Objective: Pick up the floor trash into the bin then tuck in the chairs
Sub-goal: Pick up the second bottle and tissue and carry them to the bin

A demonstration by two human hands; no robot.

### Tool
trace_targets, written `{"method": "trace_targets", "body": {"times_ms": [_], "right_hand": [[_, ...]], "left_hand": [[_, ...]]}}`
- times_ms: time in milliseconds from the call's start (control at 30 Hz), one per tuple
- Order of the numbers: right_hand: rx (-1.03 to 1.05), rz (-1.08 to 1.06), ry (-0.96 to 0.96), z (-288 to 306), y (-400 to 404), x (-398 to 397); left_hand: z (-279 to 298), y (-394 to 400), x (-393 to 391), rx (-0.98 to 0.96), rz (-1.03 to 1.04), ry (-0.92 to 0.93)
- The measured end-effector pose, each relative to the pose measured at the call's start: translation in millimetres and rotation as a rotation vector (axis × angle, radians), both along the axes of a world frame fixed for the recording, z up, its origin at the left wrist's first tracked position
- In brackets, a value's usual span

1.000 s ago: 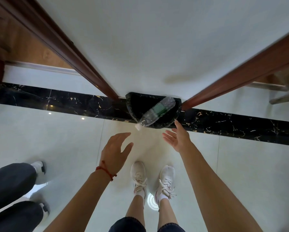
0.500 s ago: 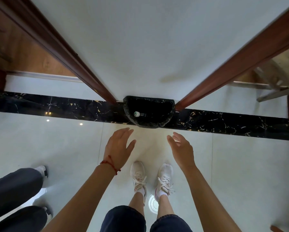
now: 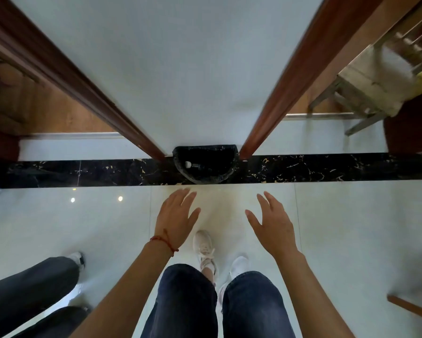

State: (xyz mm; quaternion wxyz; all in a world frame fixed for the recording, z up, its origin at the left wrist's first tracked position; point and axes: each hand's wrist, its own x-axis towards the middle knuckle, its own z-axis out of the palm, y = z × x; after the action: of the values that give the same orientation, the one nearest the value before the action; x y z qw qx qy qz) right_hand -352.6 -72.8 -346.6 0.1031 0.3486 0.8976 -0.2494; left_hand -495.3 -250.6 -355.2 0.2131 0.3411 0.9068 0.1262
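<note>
A black bin [image 3: 226,173] lined with a dark bag stands on the floor against the white wall, straight ahead of me. Inside it lies a plastic bottle, of which only the white cap [image 3: 187,164] shows clearly. My left hand [image 3: 175,219], with a red string at the wrist, hovers above the pale floor just short of the bin, fingers straight and holding nothing. My right hand [image 3: 274,222] hovers beside it, likewise spread and empty. A wooden chair [image 3: 366,93] stands at the upper right, beyond the door frame.
Dark wooden door frames [image 3: 102,106] flank the wall section on both sides. A black marble strip [image 3: 83,170] crosses the pale tile floor. Another person's legs [image 3: 34,284] stand at my lower left. A wooden edge [image 3: 410,307] shows at the lower right.
The bottle dropped from the bin's rim down into the bin. Both hands drew back from the bin and turned palm-down. I stepped back a little, with one foot forward.
</note>
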Motion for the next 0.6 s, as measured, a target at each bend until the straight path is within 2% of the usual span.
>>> {"method": "trace_targets", "body": {"times_ms": [400,600], "right_hand": [[0.143,0.045,0.035,65,14,88],[0.167,-0.057,0.001,93,31,155]], "left_hand": [[80,37,67,-0.017,-0.106,0.038],[111,74,113,-0.004,-0.228,0.045]]}}
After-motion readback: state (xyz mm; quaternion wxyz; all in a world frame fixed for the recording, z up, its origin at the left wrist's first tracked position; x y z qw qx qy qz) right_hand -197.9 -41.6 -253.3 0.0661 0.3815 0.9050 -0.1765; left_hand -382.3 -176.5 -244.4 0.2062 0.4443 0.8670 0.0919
